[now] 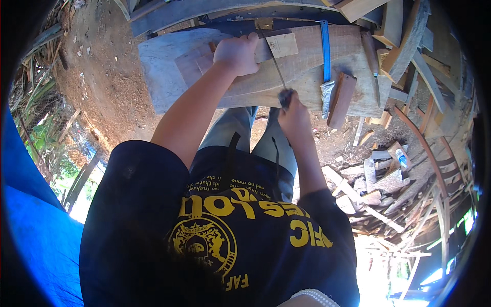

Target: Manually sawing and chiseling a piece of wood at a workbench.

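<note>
My right hand [295, 115] is closed around the dark handle of a handsaw [276, 67]. Its thin blade, seen nearly edge-on, runs away from me across a piece of wood [283, 45] with a pale end. Just left of the blade, my left hand [236, 54] grips this wood and presses it on the worn plank bench [312, 48]; some of its fingers are hidden. To the right on the bench lie a flat blue tool [326, 48] with a silver-wrapped handle, a reddish-brown wood block [341, 101] and a wooden-handled tool [370, 52] with a narrow metal shaft.
Lumber offcuts [404, 46] are stacked beyond the bench's right end. A heap of scrap wood [381, 184] covers the ground at right. Sawdust-strewn dirt [102, 66] lies left, and a blue sheet [41, 220] hangs at lower left.
</note>
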Demonstrator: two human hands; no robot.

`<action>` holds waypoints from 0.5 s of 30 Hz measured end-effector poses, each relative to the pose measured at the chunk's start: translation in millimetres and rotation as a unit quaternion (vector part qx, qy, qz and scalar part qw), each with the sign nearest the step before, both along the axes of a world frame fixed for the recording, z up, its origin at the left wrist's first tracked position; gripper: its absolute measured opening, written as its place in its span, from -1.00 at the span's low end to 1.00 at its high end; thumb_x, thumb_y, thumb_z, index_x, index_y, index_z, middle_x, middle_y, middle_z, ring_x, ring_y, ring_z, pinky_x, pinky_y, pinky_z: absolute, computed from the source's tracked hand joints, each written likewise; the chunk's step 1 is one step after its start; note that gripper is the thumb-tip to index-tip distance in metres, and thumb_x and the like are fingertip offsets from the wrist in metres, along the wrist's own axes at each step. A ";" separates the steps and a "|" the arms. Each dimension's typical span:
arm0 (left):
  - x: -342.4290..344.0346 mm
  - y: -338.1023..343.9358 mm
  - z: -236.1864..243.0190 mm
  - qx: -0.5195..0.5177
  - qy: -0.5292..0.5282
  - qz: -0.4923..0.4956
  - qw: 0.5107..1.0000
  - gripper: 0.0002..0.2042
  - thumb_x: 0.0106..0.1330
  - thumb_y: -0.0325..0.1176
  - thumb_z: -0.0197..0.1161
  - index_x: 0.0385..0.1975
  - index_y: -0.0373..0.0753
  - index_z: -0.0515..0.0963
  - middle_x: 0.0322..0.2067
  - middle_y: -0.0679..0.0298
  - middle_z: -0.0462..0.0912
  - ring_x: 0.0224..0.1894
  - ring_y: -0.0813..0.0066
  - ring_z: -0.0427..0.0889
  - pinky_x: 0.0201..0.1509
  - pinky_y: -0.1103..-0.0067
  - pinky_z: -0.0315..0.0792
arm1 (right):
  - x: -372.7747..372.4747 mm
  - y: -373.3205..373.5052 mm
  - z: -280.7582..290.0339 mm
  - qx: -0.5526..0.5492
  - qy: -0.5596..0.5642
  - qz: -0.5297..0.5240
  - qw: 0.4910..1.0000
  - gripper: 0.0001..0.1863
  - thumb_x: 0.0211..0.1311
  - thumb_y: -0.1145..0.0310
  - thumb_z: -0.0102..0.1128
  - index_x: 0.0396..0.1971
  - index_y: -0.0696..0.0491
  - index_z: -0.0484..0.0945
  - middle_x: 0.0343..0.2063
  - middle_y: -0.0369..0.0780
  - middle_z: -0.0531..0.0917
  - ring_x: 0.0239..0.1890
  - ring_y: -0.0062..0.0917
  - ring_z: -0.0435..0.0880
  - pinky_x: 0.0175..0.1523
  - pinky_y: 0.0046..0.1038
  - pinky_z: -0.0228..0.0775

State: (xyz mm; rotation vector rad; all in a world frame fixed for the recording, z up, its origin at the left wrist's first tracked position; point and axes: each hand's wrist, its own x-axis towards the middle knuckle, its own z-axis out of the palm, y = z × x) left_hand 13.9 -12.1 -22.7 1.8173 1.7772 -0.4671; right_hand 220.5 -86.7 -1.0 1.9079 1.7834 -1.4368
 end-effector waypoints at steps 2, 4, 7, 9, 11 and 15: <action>0.0 -0.6 0.5 0.018 0.000 -0.005 1.000 -0.47 -0.10 -0.10 0.40 -0.17 -0.22 0.39 -0.32 0.09 0.69 -0.25 0.15 0.71 -0.20 0.34 0.58 | -2.8 -0.7 -4.9 0.055 0.017 0.006 0.998 -0.57 0.12 0.42 0.18 0.01 0.09 0.34 -0.33 0.15 0.65 -0.20 0.08 0.65 -0.12 -0.02 0.52; -0.1 -1.0 1.3 0.006 0.004 -0.003 1.000 -0.47 -0.10 -0.09 0.40 -0.17 -0.22 0.38 -0.32 0.10 0.69 -0.25 0.15 0.71 -0.20 0.33 0.58 | -2.1 -4.9 -6.5 0.019 -0.004 0.015 1.000 -0.58 0.14 0.41 0.17 0.02 0.10 0.34 -0.33 0.15 0.65 -0.20 0.08 0.65 -0.12 -0.01 0.52; -0.6 -0.1 1.0 0.011 -0.006 -0.006 1.000 -0.47 -0.08 -0.08 0.40 -0.16 -0.21 0.38 -0.32 0.09 0.69 -0.25 0.14 0.71 -0.20 0.33 0.58 | 3.7 -11.5 -5.5 0.022 0.005 0.004 1.000 -0.55 0.14 0.41 0.15 0.05 0.13 0.34 -0.34 0.15 0.65 -0.22 0.08 0.65 -0.14 -0.02 0.52; -0.9 0.9 0.5 0.017 -0.008 -0.005 1.000 -0.47 -0.07 -0.07 0.39 -0.15 -0.21 0.38 -0.31 0.09 0.69 -0.25 0.14 0.71 -0.20 0.33 0.58 | 8.0 -15.7 -6.8 0.003 0.007 -0.022 1.000 -0.50 0.12 0.44 0.15 0.10 0.16 0.33 -0.34 0.16 0.64 -0.26 0.09 0.64 -0.19 -0.03 0.52; -0.5 0.9 0.8 -0.002 -0.002 -0.006 1.000 -0.47 -0.06 -0.05 0.39 -0.15 -0.21 0.38 -0.32 0.09 0.69 -0.25 0.14 0.71 -0.20 0.32 0.58 | 6.3 -15.3 -11.3 0.037 0.026 0.000 0.999 -0.49 0.11 0.45 0.16 0.10 0.18 0.33 -0.37 0.15 0.65 -0.28 0.08 0.65 -0.20 -0.04 0.53; 0.7 1.0 2.1 -0.013 0.004 0.003 1.000 -0.48 -0.05 -0.06 0.37 -0.16 -0.21 0.38 -0.34 0.09 0.69 -0.26 0.13 0.71 -0.20 0.32 0.58 | -1.9 -15.7 -27.7 0.084 0.045 0.008 0.995 -0.47 0.09 0.44 0.19 0.10 0.15 0.29 -0.37 0.15 0.65 -0.27 0.05 0.66 -0.19 -0.04 0.53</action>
